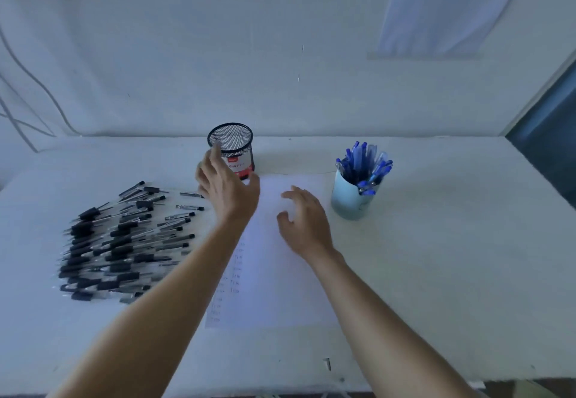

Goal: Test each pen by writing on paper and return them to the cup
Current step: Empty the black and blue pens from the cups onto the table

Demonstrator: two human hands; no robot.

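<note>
Hands both empty: left hand (229, 193) spread near mesh cup (233, 139) at 12 o'clock, right hand (307, 221) relaxed over paper (280, 291). Black pens (118, 241) lay piled at 9 o'clock. Seemingly between pens; next needs one picked up.

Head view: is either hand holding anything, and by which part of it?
Nothing is held. The left hand is spread open in front of the mesh cup; the right hand is loosely curled over the paper.

Pale wall (218, 54) behind white table (452, 273)
</note>
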